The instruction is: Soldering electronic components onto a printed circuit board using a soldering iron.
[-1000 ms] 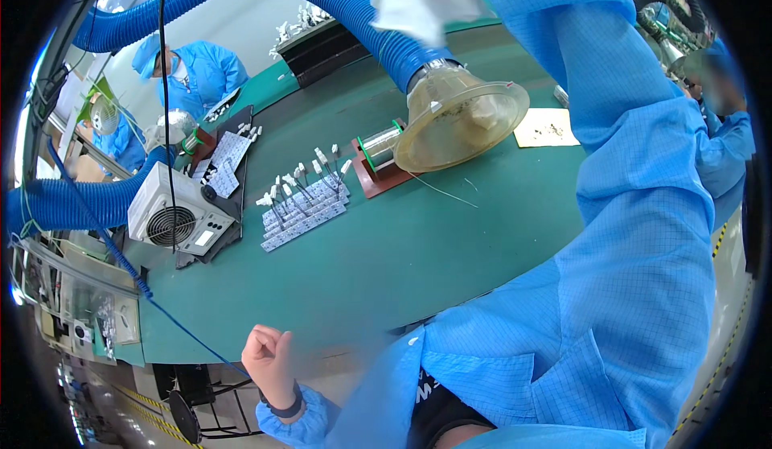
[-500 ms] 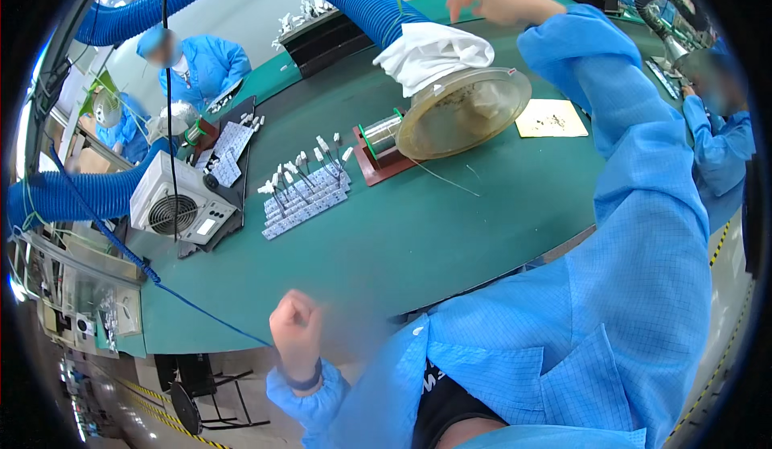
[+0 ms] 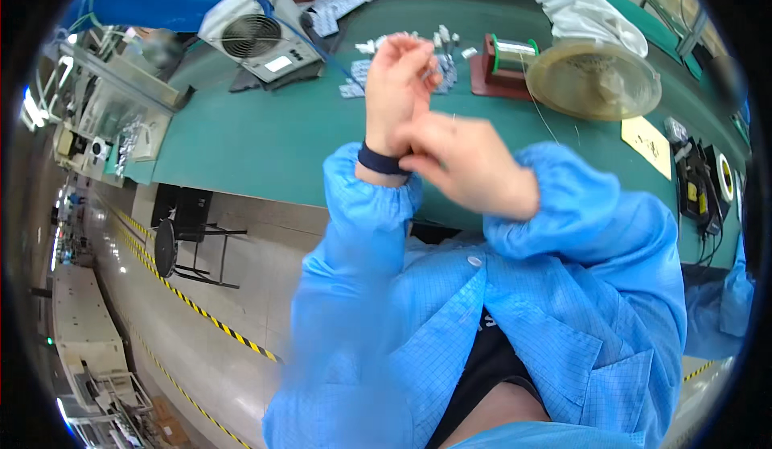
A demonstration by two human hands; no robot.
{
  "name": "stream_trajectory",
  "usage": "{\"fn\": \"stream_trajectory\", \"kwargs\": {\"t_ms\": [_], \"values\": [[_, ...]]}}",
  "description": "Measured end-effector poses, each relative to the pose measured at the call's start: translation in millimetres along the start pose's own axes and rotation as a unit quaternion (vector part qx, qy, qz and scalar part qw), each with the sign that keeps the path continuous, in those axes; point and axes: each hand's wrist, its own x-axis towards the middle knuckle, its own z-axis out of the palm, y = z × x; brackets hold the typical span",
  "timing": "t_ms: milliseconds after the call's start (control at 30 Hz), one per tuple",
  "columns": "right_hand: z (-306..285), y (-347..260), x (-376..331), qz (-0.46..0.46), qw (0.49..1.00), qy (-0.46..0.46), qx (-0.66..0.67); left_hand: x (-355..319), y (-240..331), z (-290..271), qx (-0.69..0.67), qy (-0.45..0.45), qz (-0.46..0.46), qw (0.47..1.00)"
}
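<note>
My left hand [image 3: 400, 87] is raised over the green bench, its fingers loosely curled and nothing visible in them. A dark wrist strap [image 3: 379, 159] circles that wrist. Reaching across from the right, my right hand [image 3: 470, 159] pinches at the strap's edge, thumb and fingers against the wrist; some blur hides the exact grip. A blue cord [image 3: 330, 61] runs from the upper left and passes out of sight behind my left hand. Partly covered by that hand, a blue-white slotted holder [image 3: 354, 88] bears small white connectors [image 3: 445, 35].
Right of the holder stands a green-ended wire spool [image 3: 515, 53] on a red-brown stand, beside a translucent extraction hood [image 3: 595, 83] with white cloth. Farther right lies a yellow sheet [image 3: 646, 145]. A white fan unit [image 3: 261, 35] sits at left; a black stool [image 3: 166, 248] is on the floor.
My right hand has come down from the far side by the hood to my left wrist. My left hand has risen over the bench. The view has swung left and downward.
</note>
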Motion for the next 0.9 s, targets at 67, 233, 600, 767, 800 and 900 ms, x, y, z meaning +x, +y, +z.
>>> {"fn": "stream_trajectory", "kwargs": {"t_ms": [67, 233, 600, 767, 800, 900], "values": [[15.4, -12.2, -2.5, 0.01, 0.998, -0.026, -0.06, -4.5, 3.5, -14.3, 0.008, 0.006, 0.026, 1.0], [3.3, 2.0, -4.2, 0.037, 0.995, -0.061, 0.074, -29.2, -11.3, -36.5, 0.148, -0.042, 0.006, 0.988], [-3.7, -8.6, 5.3, 0.122, 0.947, -0.079, 0.287, -118.7, 38.2, -3.8, 0.198, -0.199, 0.003, 0.96], [-24.6, -3.0, 21.1, 0.074, 0.985, 0.038, 0.152, -170.8, 72.9, 6.9, 0.101, -0.021, 0.103, 0.989], [-15.4, -11.5, 25.9, 0.101, 0.993, 0.007, 0.057, -172.8, 79.8, 38.4, 0.035, 0.138, 0.09, 0.986], [-14.5, -23.3, 8.7, 0.102, 0.992, -0.067, -0.021, -167.7, 74.4, -24.1, 0.178, 0.106, 0.008, 0.978]]}}
